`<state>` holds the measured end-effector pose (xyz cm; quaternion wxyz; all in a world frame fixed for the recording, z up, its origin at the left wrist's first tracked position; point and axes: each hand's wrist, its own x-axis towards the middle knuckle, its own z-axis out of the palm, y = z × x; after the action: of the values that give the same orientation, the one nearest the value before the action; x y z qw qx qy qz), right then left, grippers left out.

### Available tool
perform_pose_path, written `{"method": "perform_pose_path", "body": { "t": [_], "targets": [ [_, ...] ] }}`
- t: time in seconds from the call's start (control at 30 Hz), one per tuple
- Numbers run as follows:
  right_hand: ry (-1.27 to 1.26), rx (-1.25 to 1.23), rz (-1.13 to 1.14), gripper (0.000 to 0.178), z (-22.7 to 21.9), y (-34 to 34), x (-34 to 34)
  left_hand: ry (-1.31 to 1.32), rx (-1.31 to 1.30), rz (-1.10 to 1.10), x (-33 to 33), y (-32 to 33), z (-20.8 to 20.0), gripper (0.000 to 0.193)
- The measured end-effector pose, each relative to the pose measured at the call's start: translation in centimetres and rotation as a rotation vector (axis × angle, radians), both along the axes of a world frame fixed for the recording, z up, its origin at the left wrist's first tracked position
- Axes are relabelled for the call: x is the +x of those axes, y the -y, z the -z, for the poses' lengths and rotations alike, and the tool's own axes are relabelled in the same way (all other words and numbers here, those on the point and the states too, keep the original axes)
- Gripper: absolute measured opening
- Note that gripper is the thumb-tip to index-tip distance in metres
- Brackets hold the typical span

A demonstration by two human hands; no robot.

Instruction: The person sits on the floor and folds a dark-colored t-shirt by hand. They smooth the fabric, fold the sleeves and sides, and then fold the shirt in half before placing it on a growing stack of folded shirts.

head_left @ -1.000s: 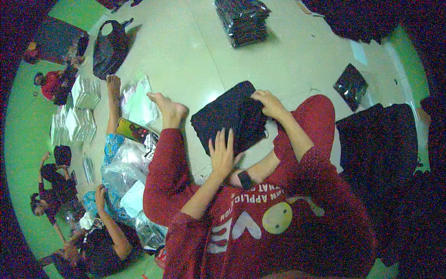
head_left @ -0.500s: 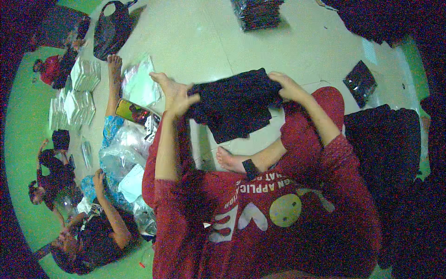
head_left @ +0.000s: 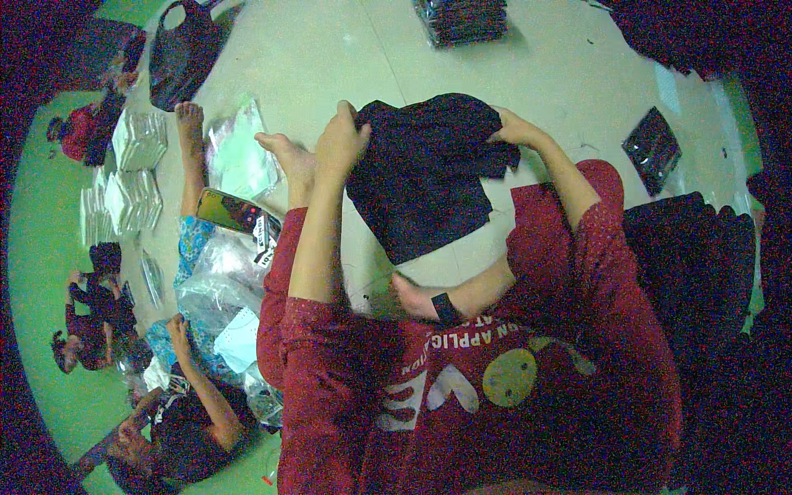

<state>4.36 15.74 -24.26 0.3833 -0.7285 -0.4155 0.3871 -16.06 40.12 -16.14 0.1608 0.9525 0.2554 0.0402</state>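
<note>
Head view, only feed I have. Black cloth sits just past 12 o'clock, over the pale floor, beyond the bare foot; can't tell whether its lower edge touches down. Left hand at 11 o'clock: fingers curled together, thumb against them, gripping the cloth's upper-left edge. Right hand between 1 and 2: fingertips and thumb pinch the upper-right edge, some of the fingers hidden.

Progress, my read: handling of this piece is midway. It's spread between both hands, uneven-edged, not a neat block, and no film shows round it. Looks finished: glossy black stack past 12, glossy black packet at 2. Looks left over: loose black pile at 3. Total count, can't tell.

Writing: white lettering plus a yellow smiley on the maroon shirt, 5 to 6 o'clock; bold black print on the white label by the phone, 9 o'clock. Wording not transcribed. I make out no print on the black cloth; phone screen too small to read.
</note>
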Motion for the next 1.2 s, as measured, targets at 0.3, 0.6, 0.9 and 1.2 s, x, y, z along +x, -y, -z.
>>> {"method": "perform_pose_path", "body": {
  "t": [0.3,0.6,0.9,1.2],
  "targets": [
    [-0.029,0.218,-0.029,0.062,1.1,-0.1,-0.2,-0.168,-0.005,0.045,0.8,0.2,0.5,0.038],
    [0.025,0.143,0.004,0.061,1.8,-0.3,0.0,0.200,0.386,0.477,-1.9,7.7,1.0,0.031],
    [0.195,0.124,-0.013,0.061,3.5,-1.0,0.4,-0.304,0.083,0.459,-11.9,14.0,3.1,0.027],
    [0.056,0.240,-0.014,0.058,3.5,-0.6,-0.3,0.149,0.331,0.078,-8.1,11.7,0.6,0.042]
  ]
}}
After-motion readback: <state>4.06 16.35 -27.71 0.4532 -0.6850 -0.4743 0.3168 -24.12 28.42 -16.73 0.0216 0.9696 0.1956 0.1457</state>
